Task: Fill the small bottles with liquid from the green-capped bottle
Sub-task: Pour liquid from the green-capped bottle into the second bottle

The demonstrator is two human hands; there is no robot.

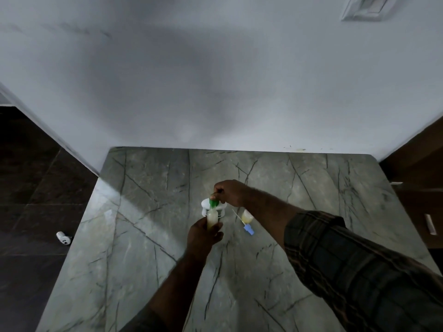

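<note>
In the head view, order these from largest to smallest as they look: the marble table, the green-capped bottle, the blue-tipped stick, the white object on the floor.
1. marble table
2. green-capped bottle
3. blue-tipped stick and white object on the floor: about alike, and the floor is farther, so unranked.

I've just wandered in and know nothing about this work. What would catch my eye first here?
Two hands meet at the middle of the grey marble table: the left hand grips a pale bottle while the right hand pinches its green cap. Just right of them sits a small container of yellowish liquid with a blue-tipped stick beside it. A small white object lies on the dark floor to the left.
</note>
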